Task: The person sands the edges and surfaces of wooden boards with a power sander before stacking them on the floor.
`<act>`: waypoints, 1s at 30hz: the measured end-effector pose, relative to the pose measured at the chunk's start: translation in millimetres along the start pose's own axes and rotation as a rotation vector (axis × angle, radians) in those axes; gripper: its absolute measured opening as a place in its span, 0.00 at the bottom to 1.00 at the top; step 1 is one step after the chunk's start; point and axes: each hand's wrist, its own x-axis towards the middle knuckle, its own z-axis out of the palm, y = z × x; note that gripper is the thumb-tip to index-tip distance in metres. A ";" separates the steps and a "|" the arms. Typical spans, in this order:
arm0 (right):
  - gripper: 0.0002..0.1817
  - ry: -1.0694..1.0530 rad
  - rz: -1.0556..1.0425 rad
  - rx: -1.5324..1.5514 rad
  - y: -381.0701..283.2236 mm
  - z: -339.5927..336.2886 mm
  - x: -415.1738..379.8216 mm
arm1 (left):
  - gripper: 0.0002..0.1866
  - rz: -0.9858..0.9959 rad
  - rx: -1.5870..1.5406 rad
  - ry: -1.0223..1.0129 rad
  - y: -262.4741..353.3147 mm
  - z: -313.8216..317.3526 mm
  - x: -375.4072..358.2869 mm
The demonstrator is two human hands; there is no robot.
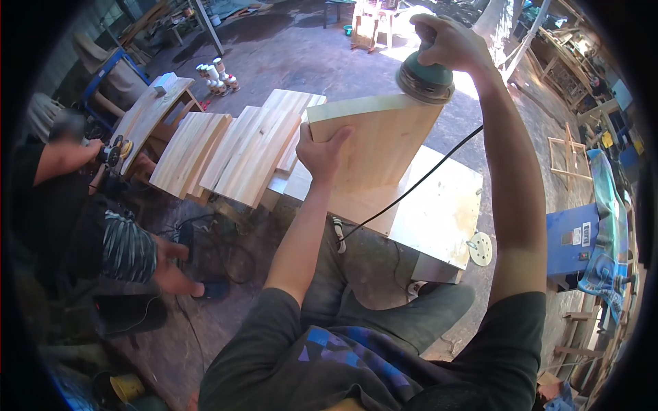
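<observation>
A thick wooden board [373, 140] stands on edge on the white worktable [439, 212]. My left hand [321, 152] grips its near left side, thumb across the face and fingers behind. High at the right, my right hand [452, 46] is wrapped round the top of a green orbital sander [423, 77]. The sander's pad is right at the far right end of the board's upper edge. A black power cord [418, 183] runs in front of the board down toward my legs.
Left of the worktable lie several glued wooden panels [250, 154]. A co-worker [62, 192] at the left holds a power tool [113, 152] by a wooden bench [154, 103]. A sanding disc [480, 248] hangs at the worktable's right edge, near a blue box [572, 236].
</observation>
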 end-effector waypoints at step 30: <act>0.40 0.074 -0.036 0.022 5.6 4.5 -2.9 | 0.30 -0.001 0.077 0.008 -1.2 -0.8 0.2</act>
